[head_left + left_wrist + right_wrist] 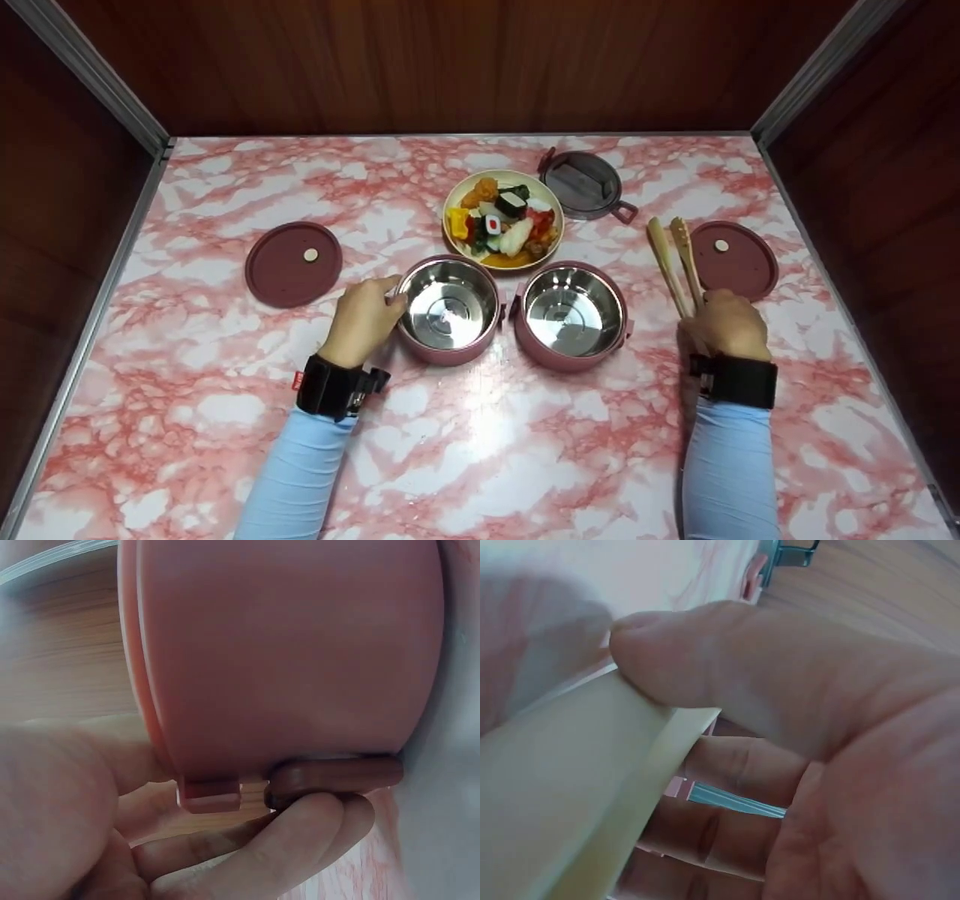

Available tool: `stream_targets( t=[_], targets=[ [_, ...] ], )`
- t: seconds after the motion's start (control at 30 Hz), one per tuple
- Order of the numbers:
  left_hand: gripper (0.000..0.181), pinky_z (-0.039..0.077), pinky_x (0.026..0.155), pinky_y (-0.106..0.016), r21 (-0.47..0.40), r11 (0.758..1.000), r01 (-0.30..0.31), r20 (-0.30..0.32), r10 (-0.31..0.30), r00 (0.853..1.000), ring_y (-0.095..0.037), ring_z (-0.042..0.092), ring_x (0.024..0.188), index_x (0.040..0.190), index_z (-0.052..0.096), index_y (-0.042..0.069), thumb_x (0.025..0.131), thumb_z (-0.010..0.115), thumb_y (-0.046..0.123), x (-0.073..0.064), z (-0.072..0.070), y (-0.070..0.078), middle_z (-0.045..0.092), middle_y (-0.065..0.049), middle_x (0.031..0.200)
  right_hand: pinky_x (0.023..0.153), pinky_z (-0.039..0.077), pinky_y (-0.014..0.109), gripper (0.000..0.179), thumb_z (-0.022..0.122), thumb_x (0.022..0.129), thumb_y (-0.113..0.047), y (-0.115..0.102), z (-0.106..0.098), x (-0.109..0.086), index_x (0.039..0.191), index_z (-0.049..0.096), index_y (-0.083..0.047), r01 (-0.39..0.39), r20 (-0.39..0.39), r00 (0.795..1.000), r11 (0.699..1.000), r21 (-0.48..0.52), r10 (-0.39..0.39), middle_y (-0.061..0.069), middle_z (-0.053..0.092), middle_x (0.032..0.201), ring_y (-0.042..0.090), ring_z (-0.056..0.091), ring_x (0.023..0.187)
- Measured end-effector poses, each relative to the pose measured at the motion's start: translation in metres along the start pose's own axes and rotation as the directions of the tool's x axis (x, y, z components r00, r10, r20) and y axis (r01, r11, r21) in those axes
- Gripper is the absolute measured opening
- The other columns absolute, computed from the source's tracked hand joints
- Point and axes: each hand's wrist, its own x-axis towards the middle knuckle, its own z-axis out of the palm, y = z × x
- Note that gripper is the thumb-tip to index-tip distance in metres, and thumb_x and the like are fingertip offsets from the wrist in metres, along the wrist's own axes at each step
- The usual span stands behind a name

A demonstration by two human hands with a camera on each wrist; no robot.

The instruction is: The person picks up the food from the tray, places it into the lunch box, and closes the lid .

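Note:
My left hand (362,319) holds the left side of a pink round food container (442,356) with a steel inside. In the left wrist view, the fingers (292,832) lie against its brown side clasp (334,776), with the thumb side by the rim. A second such container (566,364) stands just to the right. My right hand (727,322) grips pale wooden-looking tongs (670,262), whose two arms spread away from me. In the right wrist view, the thumb (675,652) presses on the tongs' pale arm (570,765).
A cream plate (451,196) with assorted pieces of food stands behind the containers. Behind its right edge lies a dark see-through lid (581,184) with side clasps. Maroon round lids lie at left (289,270) and right (739,266), the right one by the tongs.

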Motion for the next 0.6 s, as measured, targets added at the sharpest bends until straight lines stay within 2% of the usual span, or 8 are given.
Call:
stream_targets(
  t=[0.2, 0.4, 0.6],
  targets=[
    [0.037, 0.052, 0.074, -0.045, -0.021, 1.0, -0.005, 0.009, 0.005, 1.0, -0.027, 0.064, 0.081, 0.125, 0.067, -0.001, 0.09, 0.062, 0.01, 0.001, 0.0, -0.001, 0.07, -0.019, 0.113, 0.055, 0.047, 0.049, 0.022, 0.065, 0.075, -0.018, -0.002, 0.001, -0.003, 0.084, 0.061, 0.002, -0.011, -0.024, 1.0, 1.0, 0.02, 0.011, 0.019, 0.061, 0.074, 0.037, 0.059, 0.065],
    [0.039, 0.05, 0.069, -0.04, -0.039, 0.999, 0.007, 0.039, -0.006, 0.999, -0.026, 0.061, 0.075, 0.127, 0.065, -0.003, 0.091, 0.062, 0.012, 0.002, 0.0, -0.005, 0.068, -0.019, 0.118, 0.069, 0.046, 0.056, 0.034, 0.06, 0.087, -0.021, -0.003, -0.006, -0.006, 0.102, 0.055, 0.009, 0.017, -0.055, 0.998, 0.997, 0.076, -0.013, 0.027, 0.061, 0.088, 0.044, 0.059, 0.079],
    [0.041, 0.048, 0.068, -0.037, -0.056, 0.998, 0.012, 0.066, -0.009, 0.998, -0.023, 0.059, 0.071, 0.13, 0.063, -0.002, 0.092, 0.06, 0.013, 0.003, 0.0, -0.007, 0.07, -0.018, 0.109, 0.072, 0.043, 0.061, 0.04, 0.057, 0.094, -0.027, -0.006, -0.014, -0.007, 0.109, 0.049, 0.01, 0.046, -0.077, 0.996, 0.997, 0.068, -0.041, 0.03, 0.058, 0.093, 0.052, 0.057, 0.088]
  ],
)
